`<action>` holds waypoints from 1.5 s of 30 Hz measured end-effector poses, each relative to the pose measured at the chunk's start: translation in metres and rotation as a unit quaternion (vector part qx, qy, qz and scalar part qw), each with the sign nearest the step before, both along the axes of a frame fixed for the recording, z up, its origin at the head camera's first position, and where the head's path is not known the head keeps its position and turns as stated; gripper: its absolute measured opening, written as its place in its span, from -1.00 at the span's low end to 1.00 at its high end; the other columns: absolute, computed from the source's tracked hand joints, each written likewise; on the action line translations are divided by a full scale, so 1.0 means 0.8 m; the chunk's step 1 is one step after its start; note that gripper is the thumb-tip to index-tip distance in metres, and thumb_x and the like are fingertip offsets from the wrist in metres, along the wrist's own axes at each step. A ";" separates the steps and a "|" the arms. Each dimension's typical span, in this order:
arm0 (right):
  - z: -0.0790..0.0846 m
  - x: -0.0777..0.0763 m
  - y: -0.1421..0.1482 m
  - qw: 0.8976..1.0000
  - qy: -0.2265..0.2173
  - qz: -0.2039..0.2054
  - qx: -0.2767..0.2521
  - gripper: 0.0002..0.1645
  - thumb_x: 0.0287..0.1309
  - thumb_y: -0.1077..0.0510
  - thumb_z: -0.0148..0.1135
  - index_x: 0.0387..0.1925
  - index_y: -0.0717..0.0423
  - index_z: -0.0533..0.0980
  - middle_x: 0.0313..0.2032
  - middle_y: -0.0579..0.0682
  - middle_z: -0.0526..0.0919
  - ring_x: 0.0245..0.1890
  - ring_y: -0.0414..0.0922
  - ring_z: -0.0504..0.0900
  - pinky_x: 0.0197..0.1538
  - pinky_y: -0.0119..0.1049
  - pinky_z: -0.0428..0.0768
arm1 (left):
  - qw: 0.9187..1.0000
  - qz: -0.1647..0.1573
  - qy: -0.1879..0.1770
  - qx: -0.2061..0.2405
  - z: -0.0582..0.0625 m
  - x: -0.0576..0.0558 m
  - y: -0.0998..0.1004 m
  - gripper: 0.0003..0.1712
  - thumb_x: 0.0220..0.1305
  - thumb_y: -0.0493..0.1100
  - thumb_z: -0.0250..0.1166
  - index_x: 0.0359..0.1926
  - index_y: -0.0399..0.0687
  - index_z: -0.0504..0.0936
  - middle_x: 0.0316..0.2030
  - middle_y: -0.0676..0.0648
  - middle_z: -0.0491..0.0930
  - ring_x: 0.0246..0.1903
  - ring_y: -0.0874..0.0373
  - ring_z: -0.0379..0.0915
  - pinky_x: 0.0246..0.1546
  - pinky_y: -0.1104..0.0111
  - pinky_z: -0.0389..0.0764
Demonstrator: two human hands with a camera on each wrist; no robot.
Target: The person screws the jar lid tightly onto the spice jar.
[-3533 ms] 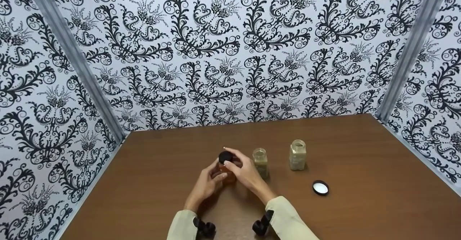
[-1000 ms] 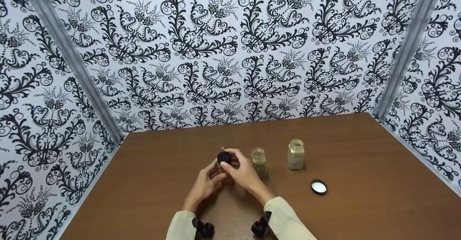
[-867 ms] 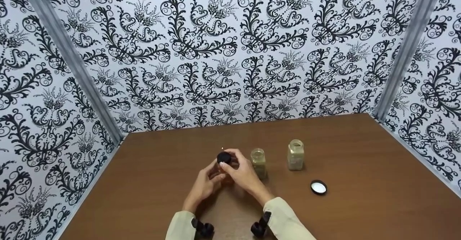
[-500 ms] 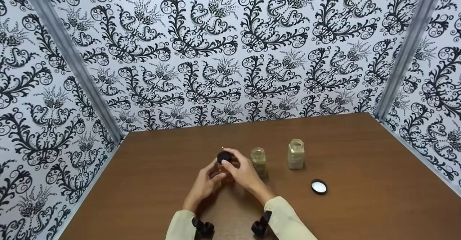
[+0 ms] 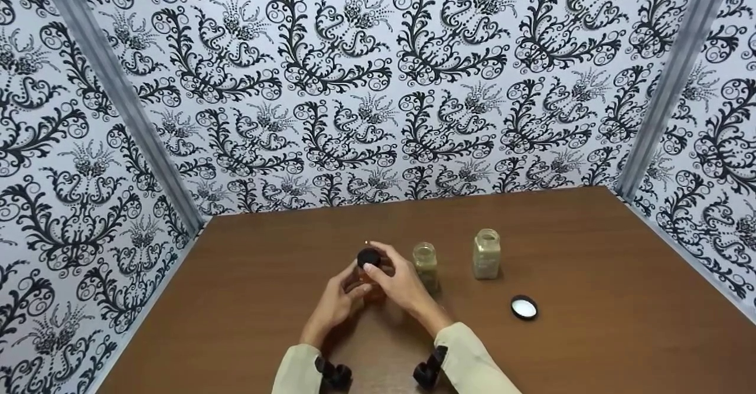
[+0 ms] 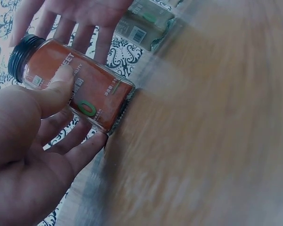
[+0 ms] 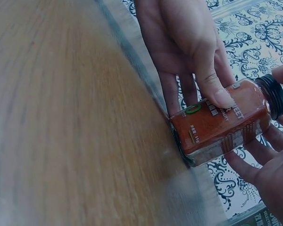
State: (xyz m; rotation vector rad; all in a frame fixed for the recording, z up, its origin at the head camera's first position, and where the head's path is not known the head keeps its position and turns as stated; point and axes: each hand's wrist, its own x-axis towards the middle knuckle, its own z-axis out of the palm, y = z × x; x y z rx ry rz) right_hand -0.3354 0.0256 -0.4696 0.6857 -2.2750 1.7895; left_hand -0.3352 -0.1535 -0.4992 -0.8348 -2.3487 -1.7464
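The red jar is held by the left hand, its black cap, at twelve o'clock, by the right hand; during turning, steadiness should be kept.

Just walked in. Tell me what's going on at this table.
A person holds a jar of orange-red powder in their left hand, while the right hand pinches its black lid, which is on the jar. To the right, a nearer uncapped jar and a farther uncapped jar stand upright on the table. A loose black lid lies with its white inside up.
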 end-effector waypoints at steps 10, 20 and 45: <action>0.000 0.000 -0.002 1.000 -0.015 -0.004 -0.014 -0.53 0.35 0.04 0.25 0.22 0.07 0.43 0.12 0.22 0.63 0.17 0.10 0.63 0.24 -0.04 0.60 | 0.999 0.008 -0.037 0.002 0.002 -0.001 0.001 -0.29 0.40 -0.35 0.19 0.50 -0.28 0.18 0.30 -0.38 0.45 0.21 -0.14 0.50 0.23 0.29 0.57; -0.001 -0.002 -0.003 1.000 -0.004 0.003 -0.001 -0.41 0.38 0.07 0.21 0.38 0.07 0.37 0.24 0.22 0.56 0.24 0.10 0.58 0.30 -0.07 0.56 | 0.999 0.018 -0.031 -0.010 0.003 0.001 -0.002 -0.28 0.42 -0.27 0.20 0.49 -0.35 0.15 0.31 -0.43 0.41 0.22 -0.22 0.49 0.20 0.30 0.58; 0.002 0.000 0.001 1.000 -0.016 0.008 -0.016 -0.51 0.41 0.09 0.17 0.31 0.07 0.44 0.20 0.26 0.59 0.20 0.13 0.61 0.26 -0.01 0.58 | 0.999 0.012 -0.042 -0.015 0.003 0.001 -0.001 -0.27 0.43 -0.27 0.19 0.50 -0.35 0.12 0.36 -0.44 0.35 0.25 -0.27 0.45 0.24 0.22 0.57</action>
